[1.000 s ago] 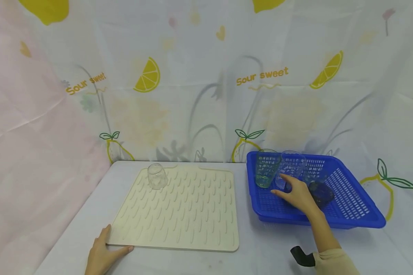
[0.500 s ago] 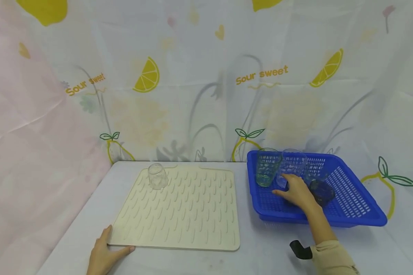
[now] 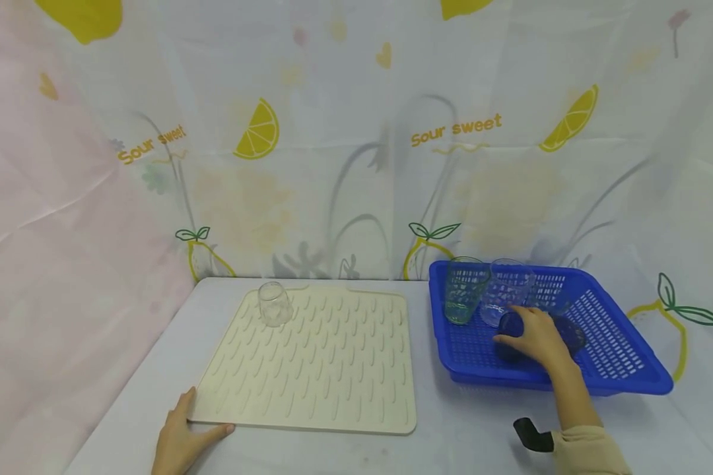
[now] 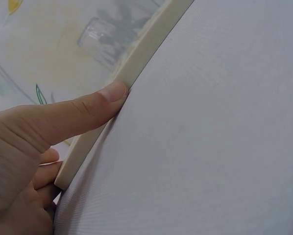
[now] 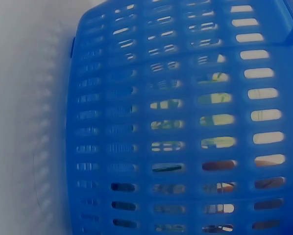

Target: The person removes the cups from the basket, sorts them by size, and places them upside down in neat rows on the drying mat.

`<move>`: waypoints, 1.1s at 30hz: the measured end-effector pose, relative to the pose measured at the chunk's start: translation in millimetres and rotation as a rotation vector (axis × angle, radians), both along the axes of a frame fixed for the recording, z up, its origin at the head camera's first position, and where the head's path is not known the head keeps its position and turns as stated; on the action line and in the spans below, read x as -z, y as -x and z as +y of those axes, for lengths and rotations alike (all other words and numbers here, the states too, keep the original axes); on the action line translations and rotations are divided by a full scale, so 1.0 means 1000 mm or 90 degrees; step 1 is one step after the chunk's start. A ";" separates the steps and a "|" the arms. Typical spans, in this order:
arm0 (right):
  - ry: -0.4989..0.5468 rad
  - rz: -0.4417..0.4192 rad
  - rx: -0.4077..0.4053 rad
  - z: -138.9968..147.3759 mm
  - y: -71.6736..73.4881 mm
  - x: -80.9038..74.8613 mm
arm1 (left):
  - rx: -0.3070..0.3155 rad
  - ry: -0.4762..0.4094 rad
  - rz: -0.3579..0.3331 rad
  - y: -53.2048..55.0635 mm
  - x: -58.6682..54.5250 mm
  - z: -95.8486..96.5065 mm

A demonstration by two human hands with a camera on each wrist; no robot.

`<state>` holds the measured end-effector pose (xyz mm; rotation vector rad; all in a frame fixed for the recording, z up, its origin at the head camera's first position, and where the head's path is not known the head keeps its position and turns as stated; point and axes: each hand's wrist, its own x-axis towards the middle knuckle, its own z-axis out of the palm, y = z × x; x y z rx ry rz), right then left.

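My left hand (image 3: pixel 178 439) holds the near left corner of a cream ridged drying mat (image 3: pixel 333 369), thumb along its front edge and fingers at its left side. The left wrist view shows the thumb (image 4: pixel 83 115) pressed to that edge. An upturned clear glass (image 3: pixel 275 305) stands near the mat's far left corner. Inside a blue plastic basket (image 3: pixel 546 382), my right hand (image 3: pixel 537 336) grips a dark blue glass (image 3: pixel 511 328) between thumb and fingers. In the right wrist view the basket's slotted wall (image 5: pixel 141 112) hides most of the hand.
A tall green-tinted glass (image 3: pixel 465 293) and a clear glass (image 3: pixel 506 290) stand at the basket's back left. Another dark glass (image 3: pixel 572 333) lies behind my right wrist. A printed curtain (image 3: pixel 344 132) hangs directly behind the table. A black piece (image 3: pixel 533 435) sticks out from the right sleeve.
My right hand has shifted a little to the right inside the basket, and the dark blue glass now shows between its thumb and fingers. My left hand has stayed at the mat's corner.
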<state>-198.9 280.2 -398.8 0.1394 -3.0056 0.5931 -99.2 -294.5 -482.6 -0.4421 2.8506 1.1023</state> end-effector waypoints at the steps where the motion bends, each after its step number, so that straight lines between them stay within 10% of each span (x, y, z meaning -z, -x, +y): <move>1: -0.007 -0.007 0.000 0.001 -0.001 0.000 | 0.000 0.002 -0.001 0.000 0.000 0.000; 9: 0.017 -0.100 -0.023 -0.002 -0.005 0.003 | 0.009 0.015 -0.010 0.001 -0.002 -0.005; 17: 0.053 -0.124 0.002 0.002 -0.006 0.004 | -0.005 -0.009 0.098 0.008 -0.018 0.003; 25: 0.106 -0.052 -0.046 0.009 -0.009 0.008 | 0.081 -0.104 0.288 0.021 -0.031 0.039; 33: 0.207 0.023 -0.053 0.008 -0.016 0.003 | 0.158 -0.153 0.332 0.037 -0.039 0.066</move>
